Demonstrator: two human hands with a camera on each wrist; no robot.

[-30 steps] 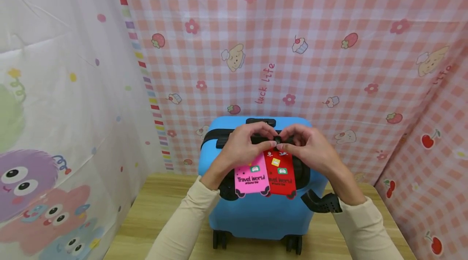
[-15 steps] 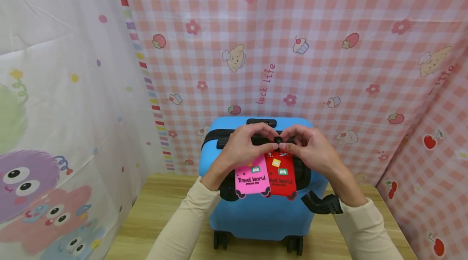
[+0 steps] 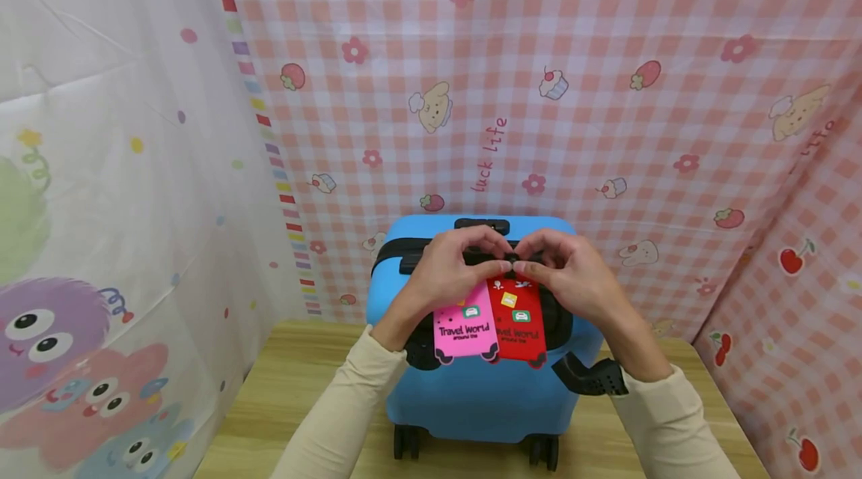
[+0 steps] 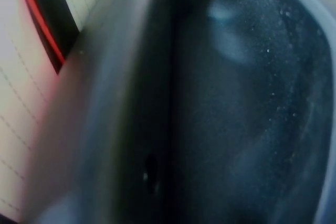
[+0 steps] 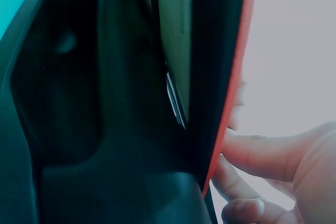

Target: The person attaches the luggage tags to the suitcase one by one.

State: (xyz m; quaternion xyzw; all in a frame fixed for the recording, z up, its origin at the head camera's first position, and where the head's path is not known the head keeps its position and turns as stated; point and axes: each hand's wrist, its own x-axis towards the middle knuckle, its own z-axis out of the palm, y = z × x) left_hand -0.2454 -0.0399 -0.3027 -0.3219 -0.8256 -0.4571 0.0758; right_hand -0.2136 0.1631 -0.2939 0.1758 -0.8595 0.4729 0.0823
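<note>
A small blue suitcase (image 3: 481, 404) stands upright, with a pink luggage tag (image 3: 465, 340) and a red luggage tag (image 3: 521, 340) hanging side by side in front of its black handle area. My left hand (image 3: 444, 268) and right hand (image 3: 581, 275) meet above the tags, each pinching a short black strap (image 3: 512, 263) between thumb and fingers. How the strap is fastened is too small to tell. In the right wrist view, my right fingers (image 5: 262, 156) appear beside the red tag's edge (image 5: 236, 77). Mostly dark suitcase recess (image 4: 236, 103) fills the left wrist view.
The suitcase's wheels (image 3: 542, 451) rest on a wood-grain tabletop (image 3: 296, 397). A pink checked curtain (image 3: 592, 142) hangs close behind, and a white patterned curtain (image 3: 168, 187) is at the left. A black perforated piece (image 3: 589, 376) sits by the right cuff.
Both hands stay at the strap, with only slight finger movement. The tags and suitcase hold their places.
</note>
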